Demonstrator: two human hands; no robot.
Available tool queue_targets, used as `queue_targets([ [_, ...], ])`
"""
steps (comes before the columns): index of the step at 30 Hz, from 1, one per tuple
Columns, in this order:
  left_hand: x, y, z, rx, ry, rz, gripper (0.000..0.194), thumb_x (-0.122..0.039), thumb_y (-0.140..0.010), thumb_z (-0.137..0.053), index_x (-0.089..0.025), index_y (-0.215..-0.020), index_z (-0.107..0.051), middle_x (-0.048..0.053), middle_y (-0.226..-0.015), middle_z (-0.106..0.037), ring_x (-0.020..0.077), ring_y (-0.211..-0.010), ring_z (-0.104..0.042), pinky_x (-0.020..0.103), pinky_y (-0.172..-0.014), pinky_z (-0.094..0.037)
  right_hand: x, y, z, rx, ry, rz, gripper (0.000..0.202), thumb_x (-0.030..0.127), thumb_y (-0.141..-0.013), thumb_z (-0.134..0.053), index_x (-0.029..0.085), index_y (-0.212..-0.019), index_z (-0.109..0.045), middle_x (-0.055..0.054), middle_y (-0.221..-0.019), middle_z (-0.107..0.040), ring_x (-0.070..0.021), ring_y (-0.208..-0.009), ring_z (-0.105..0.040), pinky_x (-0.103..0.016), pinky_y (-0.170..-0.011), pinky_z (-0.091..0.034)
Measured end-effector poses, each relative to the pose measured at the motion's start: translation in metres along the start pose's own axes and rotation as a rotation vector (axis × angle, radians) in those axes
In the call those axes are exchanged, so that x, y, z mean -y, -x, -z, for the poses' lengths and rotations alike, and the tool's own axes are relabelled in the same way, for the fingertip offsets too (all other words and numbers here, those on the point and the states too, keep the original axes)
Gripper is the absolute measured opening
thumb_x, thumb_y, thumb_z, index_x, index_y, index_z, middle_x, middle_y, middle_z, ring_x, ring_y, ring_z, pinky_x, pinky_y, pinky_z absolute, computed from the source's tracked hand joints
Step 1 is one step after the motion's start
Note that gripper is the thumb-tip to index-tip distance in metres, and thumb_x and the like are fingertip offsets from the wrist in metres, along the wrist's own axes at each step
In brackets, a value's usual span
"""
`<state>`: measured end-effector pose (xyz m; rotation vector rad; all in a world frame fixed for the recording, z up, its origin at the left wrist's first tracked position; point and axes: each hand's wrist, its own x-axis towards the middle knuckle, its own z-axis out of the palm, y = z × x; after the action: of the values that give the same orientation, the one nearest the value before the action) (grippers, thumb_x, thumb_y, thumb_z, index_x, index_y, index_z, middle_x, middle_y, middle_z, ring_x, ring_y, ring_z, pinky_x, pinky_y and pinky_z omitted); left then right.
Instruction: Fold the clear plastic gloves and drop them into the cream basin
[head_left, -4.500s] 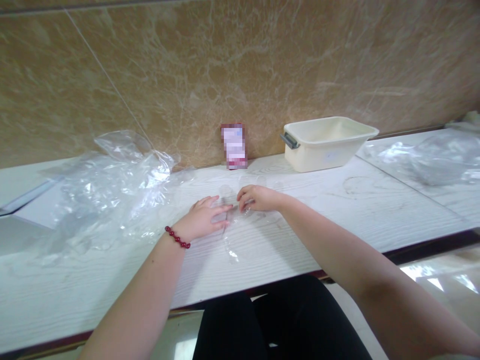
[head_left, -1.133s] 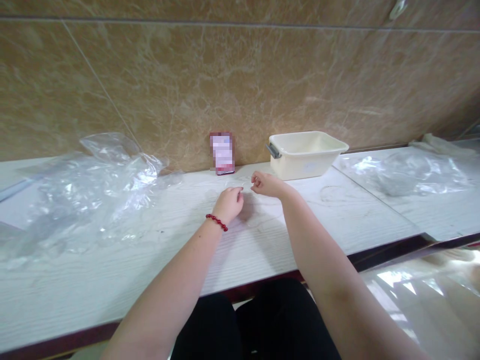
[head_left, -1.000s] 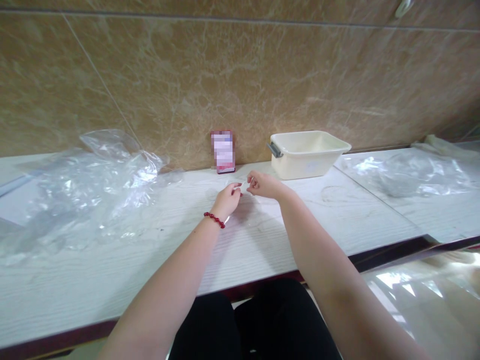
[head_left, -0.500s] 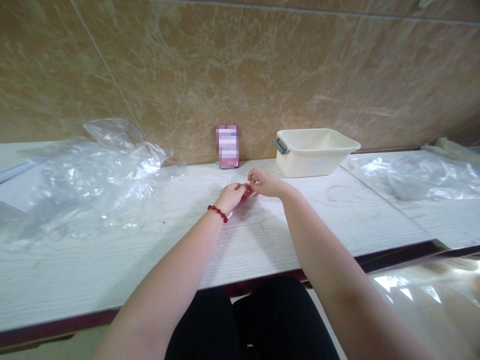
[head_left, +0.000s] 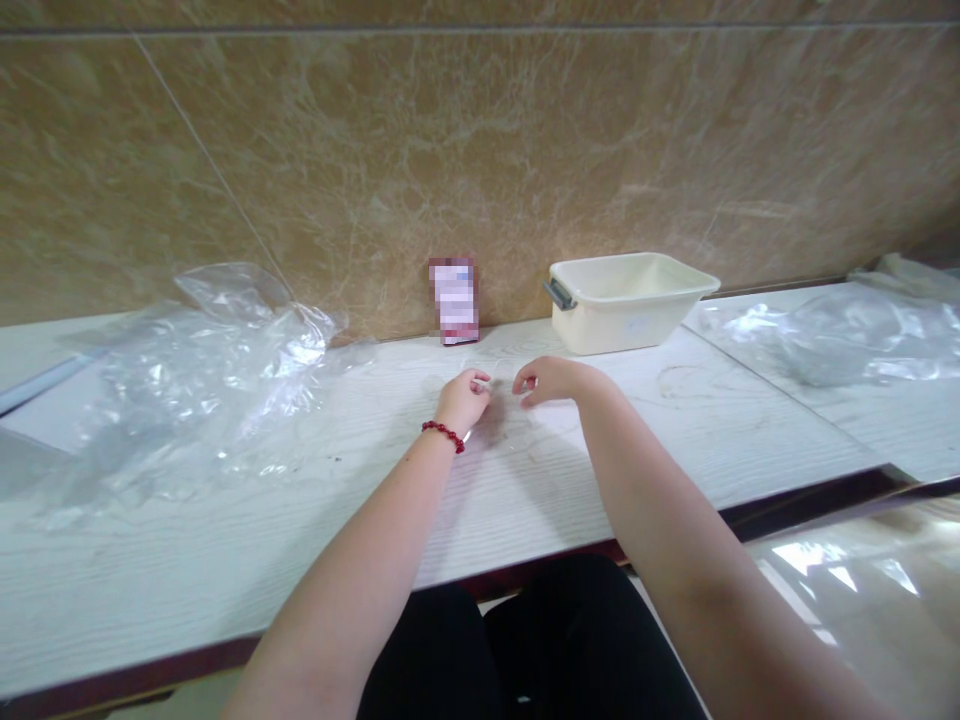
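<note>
1. My left hand (head_left: 463,402), with a dark red beaded bracelet (head_left: 444,435) at the wrist, is in front and to the left of the cream rectangular plastic bin (head_left: 611,330). Its fingers are bent, thumb near forefinger; I cannot tell whether they pinch anything.
2. My right hand (head_left: 553,380) is just in front of the bin, its fingers loosely curled; I cannot tell whether they hold anything.
3. The thin clear plastic (head_left: 504,368) shows as faint outlines on the white wood-grain table (head_left: 555,510), between and around my hands, left of the bin.
4. A red-edged upright rectangle (head_left: 455,300) stands left of the bin, its writing blurred past reading.
5. The bin carries a faint, illegible mark.
6. Crumpled clear plastic sheeting (head_left: 202,370) lies well left of the bin.
</note>
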<state>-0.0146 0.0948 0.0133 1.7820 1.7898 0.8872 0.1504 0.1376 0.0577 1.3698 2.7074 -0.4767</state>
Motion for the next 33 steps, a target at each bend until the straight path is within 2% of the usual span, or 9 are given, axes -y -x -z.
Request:
queue_targets([
  [6,0.0021,-0.0028,0.0002,0.012,-0.05,-0.024,0.026,-0.012,-0.067,-0.043,-0.016,-0.085,-0.061,0.005,-0.076,-0.064,0.0144,-0.074,-0.058,0.024,-0.069,-0.043,-0.0034,-0.0007,-0.0018,0.02,-0.043,0.022,0.039,0.033,-0.054,-0.065,0.025,-0.093,-0.061,-0.001,-0.085,-0.059,-0.0126,-0.07,-0.054,-0.02,-0.061,-0.039],
  [13,-0.0015,-0.0029,0.0036,0.015,-0.128,-0.03,0.026,-0.015,-0.069,-0.046,-0.013,-0.089,-0.063,0.009,-0.09,-0.064,0.0171,-0.083,-0.058,0.026,-0.077,-0.042,-0.0075,-0.0013,-0.0027,0.008,-0.066,0.021,0.041,0.036,-0.053,-0.065,0.026,-0.092,-0.061,-0.001,-0.085,-0.059,-0.013,-0.07,-0.054,-0.021,-0.062,-0.038],
  [33,0.0014,-0.0049,0.0066,0.026,-0.285,-0.043,0.032,-0.014,-0.067,-0.046,-0.013,-0.095,-0.061,0.006,-0.095,-0.063,0.0151,-0.091,-0.055,0.023,-0.083,-0.039,-0.0046,0.0023,-0.0004,0.1,-0.11,0.005,0.051,0.036,-0.051,-0.066,0.027,-0.1,-0.057,0.001,-0.091,-0.058,-0.0127,-0.073,-0.054,-0.019,-0.059,-0.036],
])
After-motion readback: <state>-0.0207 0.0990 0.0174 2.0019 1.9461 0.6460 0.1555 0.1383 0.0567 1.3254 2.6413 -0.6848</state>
